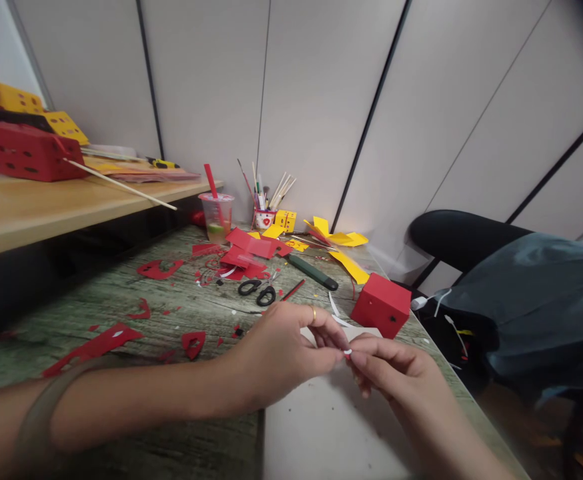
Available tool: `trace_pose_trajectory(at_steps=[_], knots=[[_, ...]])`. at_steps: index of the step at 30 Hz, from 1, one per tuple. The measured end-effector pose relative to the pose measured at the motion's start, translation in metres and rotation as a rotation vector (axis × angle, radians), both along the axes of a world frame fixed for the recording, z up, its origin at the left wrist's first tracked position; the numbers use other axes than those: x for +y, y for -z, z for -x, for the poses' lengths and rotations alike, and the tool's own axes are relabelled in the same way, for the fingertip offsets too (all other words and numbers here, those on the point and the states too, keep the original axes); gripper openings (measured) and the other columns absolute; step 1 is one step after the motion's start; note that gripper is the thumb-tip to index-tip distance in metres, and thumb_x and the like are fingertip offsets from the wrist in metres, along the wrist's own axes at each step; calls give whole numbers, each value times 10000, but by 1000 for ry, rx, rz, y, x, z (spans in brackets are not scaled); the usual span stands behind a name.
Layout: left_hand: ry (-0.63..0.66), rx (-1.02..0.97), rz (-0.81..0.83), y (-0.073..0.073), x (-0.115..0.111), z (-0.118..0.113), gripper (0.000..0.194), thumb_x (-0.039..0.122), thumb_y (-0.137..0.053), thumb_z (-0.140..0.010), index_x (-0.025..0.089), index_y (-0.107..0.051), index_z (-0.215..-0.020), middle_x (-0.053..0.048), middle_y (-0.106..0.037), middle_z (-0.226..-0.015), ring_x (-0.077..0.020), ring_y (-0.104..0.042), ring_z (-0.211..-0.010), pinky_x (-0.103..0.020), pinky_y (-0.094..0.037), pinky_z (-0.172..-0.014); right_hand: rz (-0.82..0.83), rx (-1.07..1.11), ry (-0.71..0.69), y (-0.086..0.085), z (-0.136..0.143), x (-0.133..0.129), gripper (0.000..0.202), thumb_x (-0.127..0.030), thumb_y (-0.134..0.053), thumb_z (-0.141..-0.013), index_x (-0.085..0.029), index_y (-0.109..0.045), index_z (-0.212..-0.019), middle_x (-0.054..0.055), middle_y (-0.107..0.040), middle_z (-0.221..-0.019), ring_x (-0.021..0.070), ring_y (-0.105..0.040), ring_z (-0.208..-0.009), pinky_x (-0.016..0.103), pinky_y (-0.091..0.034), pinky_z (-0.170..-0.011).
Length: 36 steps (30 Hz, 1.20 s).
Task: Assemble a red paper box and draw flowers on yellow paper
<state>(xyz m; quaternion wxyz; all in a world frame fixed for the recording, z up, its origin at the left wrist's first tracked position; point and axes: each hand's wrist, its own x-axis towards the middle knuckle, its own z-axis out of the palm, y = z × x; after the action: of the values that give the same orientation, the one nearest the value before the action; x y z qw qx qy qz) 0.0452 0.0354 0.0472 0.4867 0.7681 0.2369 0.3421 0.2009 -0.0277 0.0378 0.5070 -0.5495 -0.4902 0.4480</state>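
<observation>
Your work table point(136, 303) fills the lower view, a grey wood-grain surface strewn with paper offcuts. To your left a pale wooden shelf point(46, 207) runs above it, carrying a red perforated box point(21, 155) with yellow punched sheets point(31, 107) behind it and a thin stick point(121, 185) poking out over the edge. To your right stands a black chair point(464, 240) with a grey-blue cloth point(546, 300) draped over it.

A white sheet point(321, 427) lies on the table directly under your hands. Just beyond them sits a red cube point(380, 304) with small holes in its side. Farther back there is a heap of red paper pieces point(251, 253), yellow paper shapes point(339, 243) near the wall, a plastic cup point(216, 217) with a red straw, and a small mug of sticks and brushes point(265, 210). A dark green knife point(314, 273) lies between the heaps, and black scissors point(257, 289) rest next to it. Red scraps point(94, 347) lie near your left forearm.

Your left hand point(284, 350), with a ring on one finger, and your right hand point(391, 367) meet fingertip to fingertip above the white sheet. Both pinch the same tiny red and white scrap point(347, 353), which sits right between your thumbs and forefingers, just in front of the red cube. It is too small to tell its shape.
</observation>
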Motion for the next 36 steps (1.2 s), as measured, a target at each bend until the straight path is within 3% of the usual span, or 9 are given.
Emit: trace_pose_trajectory(at_steps=[3,10,15,23,32,36], knots=[[-28,-3,-125,2,0,0,130,111,-552,-699,169,-657,-749,16,-650,-699,-88,-582,-627,-158,-448,-537,6,-20,1,1,-1,0,161,-279,-657,-677,-167,-630,-565,-44,-490,-495,75,-418,-484,187,-336,-480],[-137,-42,-678,7,0,3,97,120,-572,-744,177,-650,-737,10,-665,-694,-109,-563,-657,-235,-435,-632,6,-24,-16,4,0,0,183,-309,-609,-708,-168,-606,-591,-44,-496,-488,79,-434,-455,193,-363,-469],[-119,-42,-843,11,2,5,87,102,-545,-777,157,-610,-793,7,-673,-772,-103,-573,-706,-249,-425,-694,-35,-184,36,0,3,-4,268,-334,-573,-738,-184,-534,-520,-30,-513,-507,107,-457,-518,209,-371,-509],[-106,-46,-824,9,0,3,88,107,-544,-775,150,-621,-771,0,-675,-743,-107,-576,-683,-250,-437,-693,-218,-438,55,-3,3,-11,163,-289,-539,-767,-207,-573,-630,-31,-525,-592,119,-487,-572,200,-396,-531],[-114,49,-368,5,-4,3,164,118,-564,-697,210,-687,-756,29,-672,-708,-106,-586,-670,-201,-456,-625,-408,-694,82,-5,8,-15,132,-207,-515,-788,-215,-558,-663,-4,-560,-650,151,-533,-611,248,-416,-545],[-94,141,-284,2,-4,3,164,176,-518,-729,205,-679,-729,16,-669,-692,-127,-574,-645,-218,-456,-593,-456,-765,79,-6,10,-15,130,-200,-508,-792,-212,-545,-668,-1,-557,-647,151,-535,-599,250,-420,-538]])
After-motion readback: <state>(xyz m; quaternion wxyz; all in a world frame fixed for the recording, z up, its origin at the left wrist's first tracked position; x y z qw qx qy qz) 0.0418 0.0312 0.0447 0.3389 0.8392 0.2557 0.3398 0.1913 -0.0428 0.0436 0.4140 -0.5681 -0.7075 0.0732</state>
